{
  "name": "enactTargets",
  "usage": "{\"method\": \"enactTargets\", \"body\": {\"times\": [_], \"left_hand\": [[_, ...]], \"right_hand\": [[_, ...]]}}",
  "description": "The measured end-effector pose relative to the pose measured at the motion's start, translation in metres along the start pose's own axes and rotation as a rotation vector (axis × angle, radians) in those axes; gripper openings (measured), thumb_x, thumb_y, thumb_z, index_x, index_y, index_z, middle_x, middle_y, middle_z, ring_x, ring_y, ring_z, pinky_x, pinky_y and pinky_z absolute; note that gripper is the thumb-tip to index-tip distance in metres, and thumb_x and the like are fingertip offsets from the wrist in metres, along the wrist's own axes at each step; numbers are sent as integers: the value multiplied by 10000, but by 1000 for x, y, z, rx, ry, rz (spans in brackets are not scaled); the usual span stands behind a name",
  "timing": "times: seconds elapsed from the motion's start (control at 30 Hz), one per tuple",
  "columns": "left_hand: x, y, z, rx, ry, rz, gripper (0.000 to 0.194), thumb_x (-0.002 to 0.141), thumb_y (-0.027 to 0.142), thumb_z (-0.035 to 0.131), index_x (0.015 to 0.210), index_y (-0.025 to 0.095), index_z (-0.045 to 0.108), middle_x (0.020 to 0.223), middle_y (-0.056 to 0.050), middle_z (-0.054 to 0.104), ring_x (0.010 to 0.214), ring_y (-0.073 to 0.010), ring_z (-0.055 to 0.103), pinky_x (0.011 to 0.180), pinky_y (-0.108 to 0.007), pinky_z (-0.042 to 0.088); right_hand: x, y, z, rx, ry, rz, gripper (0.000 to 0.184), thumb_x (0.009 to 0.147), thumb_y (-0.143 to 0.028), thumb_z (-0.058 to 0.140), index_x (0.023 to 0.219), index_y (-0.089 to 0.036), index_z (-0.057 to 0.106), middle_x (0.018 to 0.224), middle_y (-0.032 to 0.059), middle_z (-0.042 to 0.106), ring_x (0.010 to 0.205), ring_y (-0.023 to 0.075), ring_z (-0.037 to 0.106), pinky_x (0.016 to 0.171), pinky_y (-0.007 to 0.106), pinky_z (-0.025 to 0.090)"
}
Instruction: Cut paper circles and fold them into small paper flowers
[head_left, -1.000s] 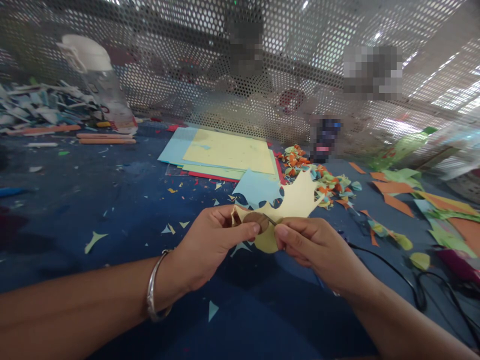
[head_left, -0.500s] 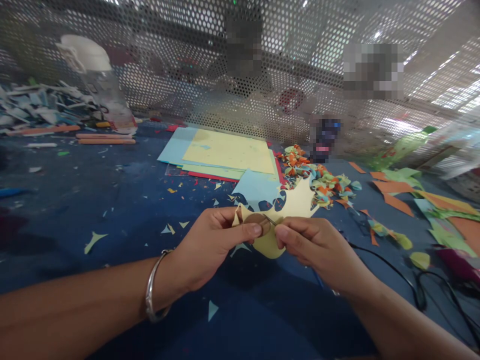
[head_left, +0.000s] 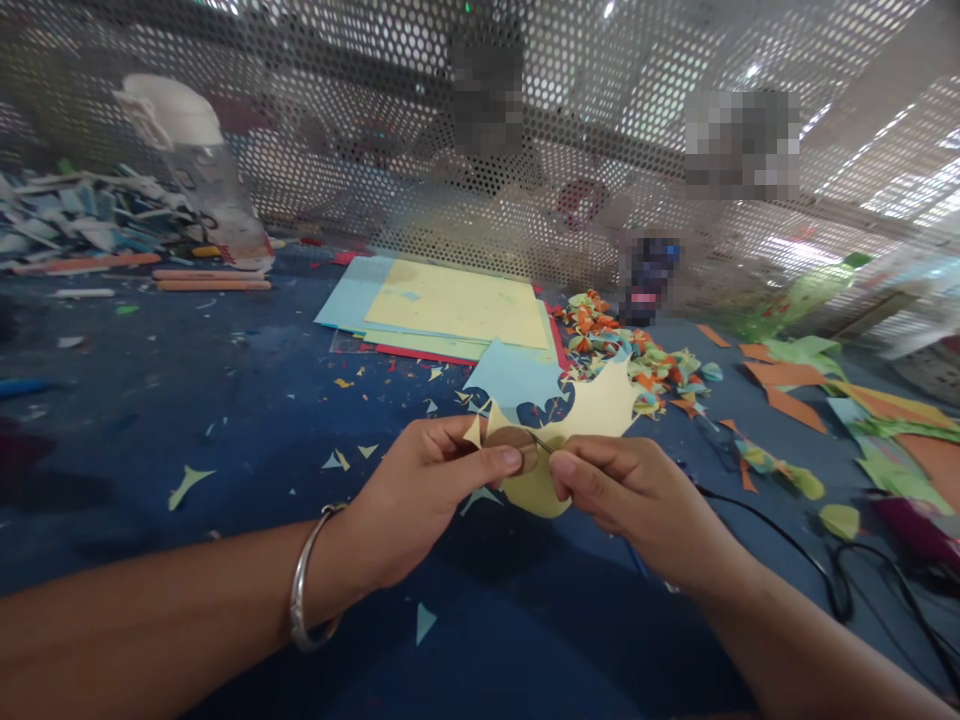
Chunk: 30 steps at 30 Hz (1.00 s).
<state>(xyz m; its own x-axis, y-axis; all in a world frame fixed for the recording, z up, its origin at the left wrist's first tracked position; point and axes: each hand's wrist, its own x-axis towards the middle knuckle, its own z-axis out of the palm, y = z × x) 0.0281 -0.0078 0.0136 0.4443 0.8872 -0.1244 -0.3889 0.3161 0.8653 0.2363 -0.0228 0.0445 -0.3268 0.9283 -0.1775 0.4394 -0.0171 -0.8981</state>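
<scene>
My left hand (head_left: 420, 495), with a silver bangle at the wrist, pinches a round brown disc (head_left: 521, 445) flat against a sheet of pale yellow paper (head_left: 600, 405). Curved bites are cut out of the paper's edge, and part of it hangs below the disc. My right hand (head_left: 626, 490) is closed around a slim tool (head_left: 541, 442) whose thin dark tip meets the disc's right edge. Most of that tool is hidden by my fingers, so its kind is unclear. Blue cut paper (head_left: 514, 375) lies just behind.
Stacked coloured sheets (head_left: 457, 300) lie at the back, beside a heap of small paper pieces (head_left: 660, 360). A bottle (head_left: 217, 190) and orange sticks (head_left: 214, 285) stand and lie back left. Black cable (head_left: 787, 530) and orange offcuts (head_left: 795, 405) are at right. A perforated metal panel (head_left: 337, 200) rises behind.
The yellow paper has turned and shifted slightly under the disc, its far part now lower. The tool's tip stays by the disc's right edge, and both hands remain nearly in place.
</scene>
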Motion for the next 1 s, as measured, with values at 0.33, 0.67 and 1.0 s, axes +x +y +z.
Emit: {"method": "enactTargets", "body": {"times": [0.33, 0.67, 1.0], "left_hand": [[0, 5, 2, 94, -33, 50, 72, 839, 235, 752, 836, 179, 797, 792, -23, 744, 778, -152, 648, 791, -271, 506], [0, 3, 0, 93, -43, 18, 71, 839, 211, 743, 843, 188, 810, 832, -20, 767, 790, -136, 635, 792, -248, 489], [1, 2, -3, 146, -31, -4, 113, 818, 221, 741, 887, 205, 829, 857, -18, 784, 806, -145, 650, 794, -252, 482]], "right_hand": [[-1, 1, -1, -30, 1, -2, 473, 953, -593, 557, 710, -186, 568, 545, -71, 308, 442, 62, 250, 398, 229, 167], [-2, -4, -1, -100, 8, -21, 466, 973, -569, 532, 704, -190, 560, 524, -73, 318, 454, 69, 278, 416, 236, 189], [0, -2, 1, -115, -4, -27, 453, 983, -546, 529, 706, -189, 549, 525, -82, 301, 455, 64, 258, 416, 240, 170]]}}
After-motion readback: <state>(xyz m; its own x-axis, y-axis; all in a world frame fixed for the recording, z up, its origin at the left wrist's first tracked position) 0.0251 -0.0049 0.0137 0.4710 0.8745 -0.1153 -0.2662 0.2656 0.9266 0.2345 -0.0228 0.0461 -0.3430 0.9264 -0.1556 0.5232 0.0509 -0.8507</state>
